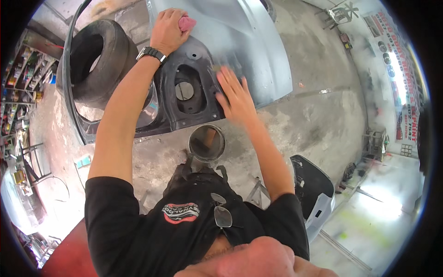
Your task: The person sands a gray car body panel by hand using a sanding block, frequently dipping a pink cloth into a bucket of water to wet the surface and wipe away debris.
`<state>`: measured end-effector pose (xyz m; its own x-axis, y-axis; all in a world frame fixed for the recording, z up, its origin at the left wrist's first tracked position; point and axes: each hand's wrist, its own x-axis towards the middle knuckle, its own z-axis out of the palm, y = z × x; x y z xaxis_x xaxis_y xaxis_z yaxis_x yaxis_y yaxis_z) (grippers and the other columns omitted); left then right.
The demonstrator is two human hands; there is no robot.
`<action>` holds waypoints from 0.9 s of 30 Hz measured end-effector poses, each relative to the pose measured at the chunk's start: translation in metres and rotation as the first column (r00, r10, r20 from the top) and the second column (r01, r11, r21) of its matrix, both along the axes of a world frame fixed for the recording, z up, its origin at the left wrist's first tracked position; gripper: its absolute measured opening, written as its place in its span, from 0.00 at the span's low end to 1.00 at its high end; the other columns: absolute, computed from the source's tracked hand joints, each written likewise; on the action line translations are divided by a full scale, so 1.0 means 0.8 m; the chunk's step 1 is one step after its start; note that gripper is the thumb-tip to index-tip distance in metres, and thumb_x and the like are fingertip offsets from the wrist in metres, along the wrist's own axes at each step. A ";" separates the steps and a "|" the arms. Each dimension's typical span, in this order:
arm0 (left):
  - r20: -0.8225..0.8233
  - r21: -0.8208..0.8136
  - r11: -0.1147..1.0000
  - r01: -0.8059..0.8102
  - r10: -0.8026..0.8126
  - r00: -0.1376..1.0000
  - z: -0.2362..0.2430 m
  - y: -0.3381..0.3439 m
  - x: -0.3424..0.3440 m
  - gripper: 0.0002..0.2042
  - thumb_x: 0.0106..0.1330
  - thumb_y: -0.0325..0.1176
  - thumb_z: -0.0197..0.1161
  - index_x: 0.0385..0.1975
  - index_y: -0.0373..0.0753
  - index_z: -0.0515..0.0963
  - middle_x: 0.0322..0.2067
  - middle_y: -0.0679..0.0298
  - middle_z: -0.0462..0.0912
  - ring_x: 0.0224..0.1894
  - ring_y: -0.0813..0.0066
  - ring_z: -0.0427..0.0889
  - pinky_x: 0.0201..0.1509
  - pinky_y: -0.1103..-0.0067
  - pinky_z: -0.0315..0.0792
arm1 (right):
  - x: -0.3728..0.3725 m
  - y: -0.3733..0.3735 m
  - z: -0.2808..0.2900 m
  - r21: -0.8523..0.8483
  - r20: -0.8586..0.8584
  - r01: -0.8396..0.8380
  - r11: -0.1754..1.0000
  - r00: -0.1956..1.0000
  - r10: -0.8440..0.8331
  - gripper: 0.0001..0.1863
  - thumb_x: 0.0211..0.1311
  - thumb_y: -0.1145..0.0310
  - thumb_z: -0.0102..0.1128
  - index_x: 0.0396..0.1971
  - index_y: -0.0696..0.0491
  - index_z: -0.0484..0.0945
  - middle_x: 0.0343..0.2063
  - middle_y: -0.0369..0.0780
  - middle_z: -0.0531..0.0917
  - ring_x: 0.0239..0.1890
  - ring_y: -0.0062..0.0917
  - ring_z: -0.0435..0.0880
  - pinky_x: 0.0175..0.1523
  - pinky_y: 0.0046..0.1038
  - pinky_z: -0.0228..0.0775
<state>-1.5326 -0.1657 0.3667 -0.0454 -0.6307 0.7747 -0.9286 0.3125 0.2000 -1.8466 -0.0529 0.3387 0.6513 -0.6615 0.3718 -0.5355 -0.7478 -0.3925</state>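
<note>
A grey car door [258, 51] lies flat in front of me, its bare dark inner edge [168, 99] nearest me. My left hand [170, 30], a watch on its wrist, is closed around a pink cloth [187, 23] and rests on the door's upper left part. My right hand [237, 94] lies on the panel beside the oval opening [189, 90], slightly blurred by motion. Its fingers are stretched and close together. A dark, thin thing with a greenish edge shows under them; I cannot make out what it is.
A tyre [104, 60] stands within the door's window frame at the left. Near my feet is a round container [207, 143]. A black and silver car part [314, 184] lies on the right. Loaded shelves [20, 92] line the left wall, and a banner [401, 74] hangs at right.
</note>
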 end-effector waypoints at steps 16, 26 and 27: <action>-0.053 0.012 0.997 0.075 -0.074 0.996 0.023 0.002 -0.008 0.17 0.63 0.40 0.72 0.45 0.38 0.79 0.47 0.54 0.83 0.55 0.48 0.78 0.61 0.60 0.71 | -0.035 -0.001 -0.014 0.079 -0.122 0.022 0.997 0.992 -0.012 0.37 0.75 0.53 0.53 0.78 0.49 0.54 0.79 0.43 0.53 0.81 0.41 0.51 0.77 0.62 0.43; -0.031 0.012 0.992 0.122 -0.122 0.992 0.012 -0.017 -0.026 0.17 0.60 0.40 0.73 0.44 0.38 0.79 0.45 0.54 0.83 0.53 0.50 0.78 0.61 0.62 0.70 | 0.055 -0.152 -0.006 0.051 -0.043 0.213 0.976 0.977 -0.211 0.36 0.79 0.46 0.40 0.79 0.49 0.51 0.80 0.42 0.51 0.81 0.38 0.49 0.79 0.61 0.37; -0.023 0.030 0.996 0.085 -0.084 0.996 0.010 -0.005 -0.008 0.17 0.60 0.39 0.73 0.44 0.38 0.79 0.45 0.54 0.83 0.52 0.49 0.78 0.61 0.61 0.70 | 0.050 -0.102 -0.015 0.038 -0.017 0.118 0.992 0.993 -0.118 0.37 0.78 0.46 0.40 0.79 0.48 0.51 0.80 0.42 0.51 0.81 0.38 0.48 0.79 0.61 0.37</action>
